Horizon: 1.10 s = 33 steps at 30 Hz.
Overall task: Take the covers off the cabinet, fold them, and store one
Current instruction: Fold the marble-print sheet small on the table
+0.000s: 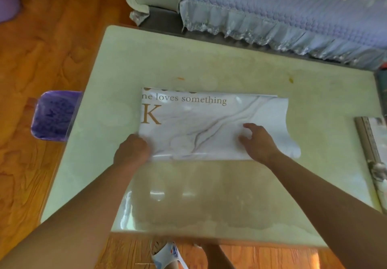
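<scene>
cover (201, 126): glossy marble-print sheet, smooth, plastic-like | tabletop (230, 197): pale, polished, reflective near its front edge | floor (46, 44): varnished wood, visible grain | bedspread (282, 7): quilted cloth, frilled hem | bin liner (54, 113): thin crinkled purple plastic

Home living room: sofa (293, 7), wooden floor (41, 49).

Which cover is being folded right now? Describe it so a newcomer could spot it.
Start at the pale green table in front of the blue quilted sofa. At its middle lies a glossy white marbled cover, with the left hand and right hand on its near edge. Only it bears brown lettering, "loves something" and a large K.
</scene>
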{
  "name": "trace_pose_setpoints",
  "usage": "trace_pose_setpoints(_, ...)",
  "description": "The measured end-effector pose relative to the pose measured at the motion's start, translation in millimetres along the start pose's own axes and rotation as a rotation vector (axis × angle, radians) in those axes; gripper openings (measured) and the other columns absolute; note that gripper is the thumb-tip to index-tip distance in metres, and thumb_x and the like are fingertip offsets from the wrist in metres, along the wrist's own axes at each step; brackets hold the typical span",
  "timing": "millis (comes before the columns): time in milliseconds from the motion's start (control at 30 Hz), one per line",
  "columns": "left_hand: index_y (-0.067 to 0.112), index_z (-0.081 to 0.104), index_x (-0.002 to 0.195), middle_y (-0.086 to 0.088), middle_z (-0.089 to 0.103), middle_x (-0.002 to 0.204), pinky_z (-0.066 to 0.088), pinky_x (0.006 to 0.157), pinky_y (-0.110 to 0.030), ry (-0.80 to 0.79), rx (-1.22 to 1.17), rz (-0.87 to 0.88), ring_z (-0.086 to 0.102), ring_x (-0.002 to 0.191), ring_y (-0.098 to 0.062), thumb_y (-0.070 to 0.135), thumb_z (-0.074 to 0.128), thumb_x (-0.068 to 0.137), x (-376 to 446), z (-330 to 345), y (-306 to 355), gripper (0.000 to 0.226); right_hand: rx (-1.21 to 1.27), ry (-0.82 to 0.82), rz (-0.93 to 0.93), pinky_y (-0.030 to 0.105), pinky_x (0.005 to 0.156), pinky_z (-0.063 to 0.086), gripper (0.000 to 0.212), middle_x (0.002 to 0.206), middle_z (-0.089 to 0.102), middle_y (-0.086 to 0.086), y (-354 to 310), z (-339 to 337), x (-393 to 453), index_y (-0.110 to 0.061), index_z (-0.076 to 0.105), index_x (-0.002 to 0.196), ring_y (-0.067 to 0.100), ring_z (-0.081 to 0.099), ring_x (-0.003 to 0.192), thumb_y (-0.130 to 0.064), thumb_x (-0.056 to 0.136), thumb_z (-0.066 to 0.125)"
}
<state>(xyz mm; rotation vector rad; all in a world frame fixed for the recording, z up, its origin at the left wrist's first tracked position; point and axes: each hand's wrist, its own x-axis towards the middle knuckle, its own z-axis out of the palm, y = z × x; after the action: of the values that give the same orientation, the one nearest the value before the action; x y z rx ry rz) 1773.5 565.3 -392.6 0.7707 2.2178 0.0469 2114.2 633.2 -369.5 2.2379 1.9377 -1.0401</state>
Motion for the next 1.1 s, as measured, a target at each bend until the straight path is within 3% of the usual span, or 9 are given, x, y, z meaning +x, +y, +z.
trace_pose_setpoints(167, 0.005, 0.056, 0.134, -0.025, 0.059, 0.134, 0.043, 0.102, -0.048, 0.062, 0.053, -0.099, 0.056, 0.123, -0.044, 0.029, 0.035, 0.103, 4, 9, 2, 0.045, -0.200, 0.052, 0.004, 0.048, 0.119, 0.025, 0.059, 0.164, 0.016, 0.009, 30, -8, 30, -0.021, 0.030, 0.154, 0.036, 0.019, 0.146, -0.034, 0.101, 0.050)
trace_pose_setpoints(267, 0.003, 0.049, 0.133, -0.029, 0.058, 0.131, 0.042, 0.097, -0.051, 0.145, 0.089, -0.126, 0.056, 0.119, -0.047, 0.033, 0.032, 0.105, -1, 13, 16, 0.044, -0.310, 0.123, -0.113, 0.050, 0.122, 0.020, 0.060, 0.166, 0.011, 0.010, 44, -16, 56, -0.020, 0.029, 0.154, 0.036, 0.013, 0.149, -0.033, 0.100, 0.050)
trace_pose_setpoints(400, 0.005, 0.046, 0.117, -0.033, 0.062, 0.115, 0.036, 0.078, -0.046, 0.329, 0.035, -0.117, 0.059, 0.105, -0.050, 0.028, 0.033, 0.105, -13, 23, 31, 0.029, -0.355, 0.213, -0.365, 0.052, 0.118, 0.026, 0.052, 0.158, 0.033, 0.015, 37, -37, 116, -0.013, 0.037, 0.151, 0.040, 0.029, 0.144, -0.030, 0.102, 0.043)
trace_pose_setpoints(500, 0.002, 0.044, 0.108, -0.035, 0.062, 0.106, 0.039, 0.074, -0.048, 0.465, -0.027, -0.055, 0.061, 0.095, -0.053, 0.025, 0.033, 0.107, -17, 41, 29, 0.025, -0.416, 0.166, -0.421, 0.049, 0.104, 0.039, 0.044, 0.131, 0.055, 0.016, 34, -47, 150, -0.011, 0.057, 0.134, 0.041, 0.049, 0.119, -0.035, 0.100, 0.042)
trace_pose_setpoints(633, 0.005, 0.041, 0.135, -0.031, 0.046, 0.130, 0.047, 0.081, -0.063, 0.590, -0.025, 0.058, 0.053, 0.109, -0.054, 0.015, 0.044, 0.101, -20, 53, 27, 0.036, -0.487, 0.200, -0.554, 0.048, 0.089, 0.046, 0.032, 0.110, 0.053, 0.016, 38, -46, 153, -0.006, 0.063, 0.120, 0.037, 0.049, 0.099, -0.027, 0.097, 0.054)
trace_pose_setpoints(700, 0.009, 0.038, 0.148, -0.030, 0.039, 0.142, 0.044, 0.091, -0.064, 0.700, 0.172, 0.323, 0.043, 0.124, -0.052, 0.008, 0.048, 0.092, -13, 45, 38, 0.057, -0.500, 0.194, -0.594, 0.048, 0.088, 0.046, 0.031, 0.110, 0.054, 0.015, 40, -46, 152, -0.004, 0.061, 0.120, 0.036, 0.049, 0.098, -0.024, 0.097, 0.055)
trace_pose_setpoints(767, 0.008, 0.040, 0.151, -0.028, 0.038, 0.148, 0.037, 0.105, -0.060, 0.660, 0.356, 0.651, 0.038, 0.134, -0.050, 0.005, 0.045, 0.089, 3, 35, 55, 0.062, -0.495, 0.181, -0.585, 0.048, 0.084, 0.048, 0.030, 0.110, 0.054, 0.015, 41, -46, 155, -0.005, 0.061, 0.119, 0.036, 0.049, 0.098, -0.024, 0.095, 0.058)
trace_pose_setpoints(833, 0.010, 0.043, 0.151, -0.022, 0.040, 0.149, 0.033, 0.112, -0.055, 0.576, 0.445, 0.809, 0.037, 0.139, -0.045, 0.010, 0.042, 0.091, 28, 22, 76, 0.060, -0.500, 0.151, -0.563, 0.049, 0.083, 0.049, 0.029, 0.108, 0.054, 0.014, 35, -49, 162, -0.006, 0.061, 0.115, 0.035, 0.049, 0.097, -0.023, 0.092, 0.063)
trace_pose_setpoints(1100, 0.008, 0.060, 0.120, -0.014, 0.057, 0.106, 0.044, 0.093, -0.049, 0.356, 0.702, 0.903, 0.057, 0.094, -0.039, 0.025, 0.034, 0.103, 91, -22, 99, 0.036, -0.399, -0.009, -0.505, 0.045, 0.096, 0.043, 0.024, 0.117, 0.054, 0.012, 13, -66, 167, -0.006, 0.059, 0.114, 0.032, 0.047, 0.109, -0.021, 0.096, 0.061)
